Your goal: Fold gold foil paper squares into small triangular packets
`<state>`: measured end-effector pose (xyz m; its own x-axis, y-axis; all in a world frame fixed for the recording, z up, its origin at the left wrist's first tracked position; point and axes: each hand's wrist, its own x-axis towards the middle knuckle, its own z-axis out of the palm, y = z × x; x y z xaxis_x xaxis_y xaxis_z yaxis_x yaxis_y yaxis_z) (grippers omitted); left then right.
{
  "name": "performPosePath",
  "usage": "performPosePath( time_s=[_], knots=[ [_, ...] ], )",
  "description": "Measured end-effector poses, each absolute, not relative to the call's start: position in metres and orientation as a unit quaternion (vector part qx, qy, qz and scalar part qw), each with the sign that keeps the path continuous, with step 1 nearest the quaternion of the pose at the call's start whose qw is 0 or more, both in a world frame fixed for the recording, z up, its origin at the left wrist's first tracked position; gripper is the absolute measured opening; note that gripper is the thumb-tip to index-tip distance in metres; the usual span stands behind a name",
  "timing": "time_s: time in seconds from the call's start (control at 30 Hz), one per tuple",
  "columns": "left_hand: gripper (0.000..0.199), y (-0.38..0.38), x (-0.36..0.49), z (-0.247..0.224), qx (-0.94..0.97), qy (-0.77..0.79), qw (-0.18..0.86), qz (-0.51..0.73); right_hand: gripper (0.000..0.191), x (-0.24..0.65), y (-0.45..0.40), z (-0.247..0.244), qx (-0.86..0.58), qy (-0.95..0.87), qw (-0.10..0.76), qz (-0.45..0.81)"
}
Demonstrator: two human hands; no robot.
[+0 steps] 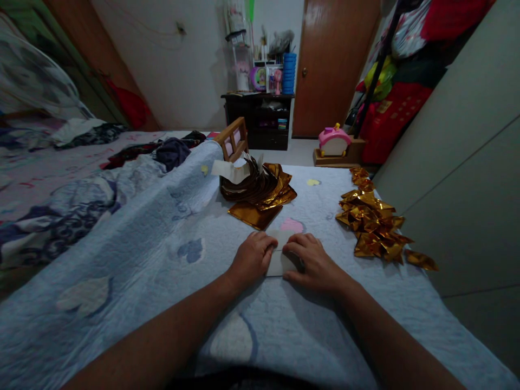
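Note:
A small pale sheet of paper (pixel 279 265) lies flat on the bedspread in front of me, a fold line running across it. My left hand (pixel 252 253) is closed at its left edge, with thumb and fingertips pressed on the paper. On the right side, my right hand (pixel 311 261) has its curled fingers and thumb on the same sheet. Just beyond both hands sits a fanned stack of gold foil paper (pixel 260 184), some sheets showing their whitish backs. Folded gold foil pieces (pixel 374 222) are heaped to the right, apart from my hands.
A light blue quilted bedspread (pixel 162 303) with heart shapes covers the surface under everything. Rumpled clothes (pixel 173 154) lie to the left. A wooden bed rail (pixel 235 138) stands behind the foil stack, and a pale cabinet (pixel 459 179) borders the right side.

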<state>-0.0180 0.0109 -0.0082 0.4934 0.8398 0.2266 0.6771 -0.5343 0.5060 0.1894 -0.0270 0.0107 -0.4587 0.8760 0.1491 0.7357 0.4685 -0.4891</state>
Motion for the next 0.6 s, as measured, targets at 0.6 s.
performPosePath(
  time_s=[0.6],
  knots=[
    [0.024,0.018,-0.033,-0.008,0.893,0.324,0.21,0.232,0.05,0.192,-0.031,0.021,-0.476,-0.846,0.146,0.19]
  ],
)
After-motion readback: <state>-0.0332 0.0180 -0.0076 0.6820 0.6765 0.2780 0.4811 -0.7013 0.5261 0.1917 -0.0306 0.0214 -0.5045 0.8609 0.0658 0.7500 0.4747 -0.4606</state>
